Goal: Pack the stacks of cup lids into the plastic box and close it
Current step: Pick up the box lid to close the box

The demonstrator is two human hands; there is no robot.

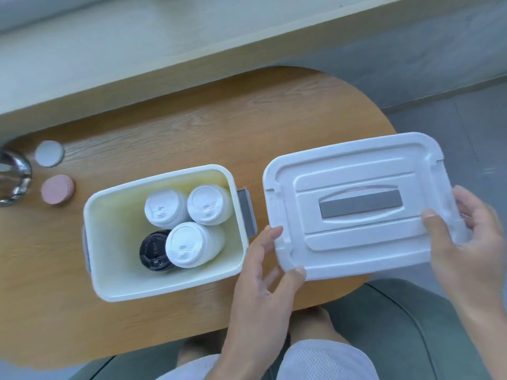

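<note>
The open white plastic box [115, 283] stands on the wooden table, with grey latches at both ends. Inside it stand three white stacks of cup lids [164, 207] [209, 204] [189, 244] and one black stack [153, 249]. The white box lid [354, 242], with a grey handle strip in its middle, lies flat to the right of the box. My left hand [267, 272] grips the lid's near left corner, thumb on top. At the lid's right edge my right hand [466, 237] holds it, thumb on top and fingers underneath.
A pale round disc [49, 153] and a pink round disc [57, 190] lie at the table's left, beside a shiny metal object [12, 176]. A light wooden ledge [164, 50] runs behind the table. The lid overhangs the table's rounded right end. My knees and a green seat [411, 338] are below.
</note>
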